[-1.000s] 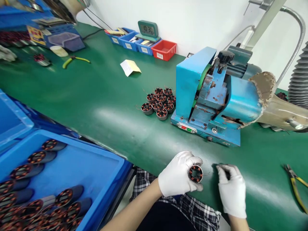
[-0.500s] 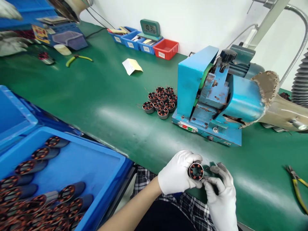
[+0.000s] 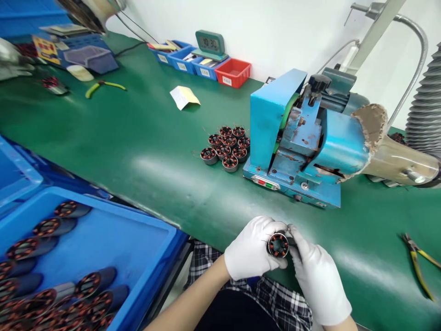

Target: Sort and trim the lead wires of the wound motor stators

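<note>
My left hand [image 3: 251, 250], in a white glove, is closed around a round metal ring with copper windings [image 3: 278, 245] near the table's front edge. The ring's open face points up toward me, and thin wires stick out at its left. My right hand [image 3: 319, 278], also gloved, has its fingers bent against the ring's right side, thumb and fingertips at its rim. Whether the right fingers pinch a wire there is hidden. Several similar wound rings [image 3: 230, 162] stand in a cluster beyond the hands, beside a blue machine [image 3: 292, 170].
A blue tray [image 3: 138, 239] of wound cores is at the lower left. Pliers [image 3: 418, 264] lie at the right, green-handled pliers [image 3: 103, 86] at the upper left. A folded paper [image 3: 185, 97] and a red bin [image 3: 233, 73] are further back. Another person's gloved hand [image 3: 12, 62] shows at left.
My right hand has moved up and left, its fingers drawn together against the ring's right side. My left hand still holds the ring. The whole view has shifted slightly.
</note>
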Demonstrator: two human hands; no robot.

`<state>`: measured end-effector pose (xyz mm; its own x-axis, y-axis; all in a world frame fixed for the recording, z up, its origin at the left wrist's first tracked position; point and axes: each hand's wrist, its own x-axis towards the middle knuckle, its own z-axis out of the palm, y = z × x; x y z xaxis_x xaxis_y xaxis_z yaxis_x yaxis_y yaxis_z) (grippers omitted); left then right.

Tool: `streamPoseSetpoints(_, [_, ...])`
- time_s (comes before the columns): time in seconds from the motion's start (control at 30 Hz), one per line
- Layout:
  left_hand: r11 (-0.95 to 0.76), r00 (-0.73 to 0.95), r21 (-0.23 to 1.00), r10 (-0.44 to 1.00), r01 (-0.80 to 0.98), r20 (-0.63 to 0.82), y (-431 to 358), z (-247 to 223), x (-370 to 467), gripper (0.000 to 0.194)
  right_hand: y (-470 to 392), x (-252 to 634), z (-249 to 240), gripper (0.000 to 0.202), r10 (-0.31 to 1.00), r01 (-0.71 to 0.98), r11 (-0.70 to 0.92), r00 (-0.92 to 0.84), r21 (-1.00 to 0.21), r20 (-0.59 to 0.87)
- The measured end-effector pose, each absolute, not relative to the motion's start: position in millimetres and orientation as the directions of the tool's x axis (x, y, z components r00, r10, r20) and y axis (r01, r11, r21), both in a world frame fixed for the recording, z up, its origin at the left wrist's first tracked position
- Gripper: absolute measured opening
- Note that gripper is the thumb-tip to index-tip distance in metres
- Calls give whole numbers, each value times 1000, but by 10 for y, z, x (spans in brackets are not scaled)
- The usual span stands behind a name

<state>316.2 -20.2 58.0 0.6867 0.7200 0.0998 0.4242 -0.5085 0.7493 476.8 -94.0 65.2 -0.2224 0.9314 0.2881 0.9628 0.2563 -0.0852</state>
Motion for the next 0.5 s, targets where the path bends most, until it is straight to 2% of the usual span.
streamPoseSetpoints(0.07, [-495, 656, 755, 746, 430, 116, -216, 568, 3164, 40, -932, 4724, 624, 32, 935, 973, 230, -217, -14, 281])
streamPoseSetpoints(0.3, [-504, 636, 749, 758, 431, 144, -227, 492, 3176, 50, -1031, 5111, 485, 31, 953, 992, 101, -76, -71, 293])
streamPoseSetpoints(0.37, [-503, 630, 761, 760, 410, 162, -233, 485, 3159, 55, -1087, 5231, 516, 24, 941, 987, 47, 9, -155, 339])
streamPoseSetpoints(0.4, [-498, 612, 772, 769, 395, 182, -251, 491, 3147, 61, -1116, 5252, 545, 21, 931, 972, 70, 18, -225, 365])
streamPoseSetpoints(0.47, [-485, 525, 793, 813, 369, 252, -325, 531, 3128, 78, -1166, 5205, 611, 20, 916, 916, 207, -59, -342, 396])
streamPoseSetpoints(0.5, [-478, 449, 792, 844, 379, 295, -380, 566, 3128, 84, -1182, 5145, 638, 25, 908, 888, 285, -129, -361, 400])
